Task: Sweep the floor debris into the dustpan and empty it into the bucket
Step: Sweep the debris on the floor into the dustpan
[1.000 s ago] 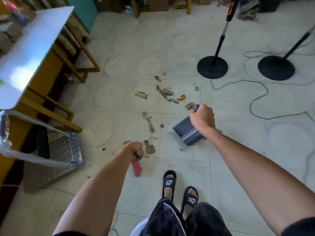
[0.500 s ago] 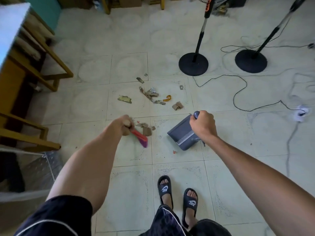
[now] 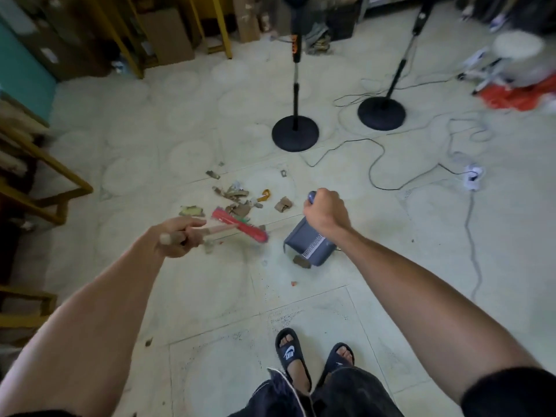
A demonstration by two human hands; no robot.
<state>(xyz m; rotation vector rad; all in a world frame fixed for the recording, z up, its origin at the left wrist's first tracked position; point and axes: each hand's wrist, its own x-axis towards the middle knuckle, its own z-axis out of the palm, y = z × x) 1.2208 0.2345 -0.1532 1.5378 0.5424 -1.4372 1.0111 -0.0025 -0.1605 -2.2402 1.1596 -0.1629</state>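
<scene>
My left hand [image 3: 177,236] grips the wooden handle of a small broom [image 3: 240,227] whose red head rests on the floor just left of the dustpan. My right hand [image 3: 326,215] is closed around the handle of a grey-blue dustpan [image 3: 307,248], which sits tilted on the tiles with its mouth toward me. One brown scrap [image 3: 301,262] lies at the dustpan's lip. A scatter of cardboard and paper debris [image 3: 237,197] lies on the floor beyond the broom. No bucket is in view.
Two stands with round black bases [image 3: 294,133] [image 3: 381,112] stand behind the debris. Black and grey cables [image 3: 379,164] loop across the floor to the right. Yellow wooden furniture frames [image 3: 45,164] line the left side. My sandalled feet [image 3: 293,356] are below.
The broom head has swung from left of the debris to the right, close to the dustpan. The camera has tilted up, and the metal rack at the left has left the view.
</scene>
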